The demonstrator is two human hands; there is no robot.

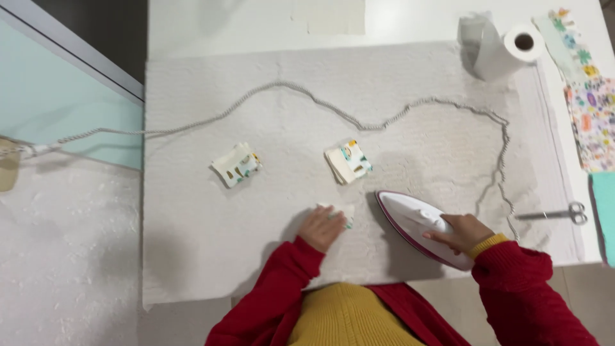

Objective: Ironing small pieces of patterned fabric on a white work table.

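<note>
Left hand [322, 225]: flat and mostly open, fingers together, pressing down on a small folded fabric piece [343, 211]. Not pinching it, just palm and fingers on top, so only the far edge and one corner of the piece peek out past the fingertips.

Right hand [462, 232]: curled closed around the handle of the iron [419, 224], firm grip, knuckles on top. Red sleeve with a mustard cuff showing at the wrist.

Iron: white with a dark red rim, sitting on the pad, pointed tip aimed toward the left hand. The tip is just beside the fabric piece but I can't see them touching.

Cord [359, 122]: grey braided one, runs from behind the right hand, loops up and away from the hands, then snakes off across the pad past the left hand's side.

Pad [192, 256]: pale fuzzy ironing mat under both hands.

Folded stack [348, 161]: a stack of printed squares, just beyond the left hand's fingertips.

Second stack [236, 164]: another one, further out to the left hand's outer side.

Scissors [557, 213]: lying near the right hand, on its outer side.

Paper towel roll [503, 48]: well away from the right hand, at the far corner.

Fabric strips [586, 96]: colourful prints, far off past the scissors.
</note>
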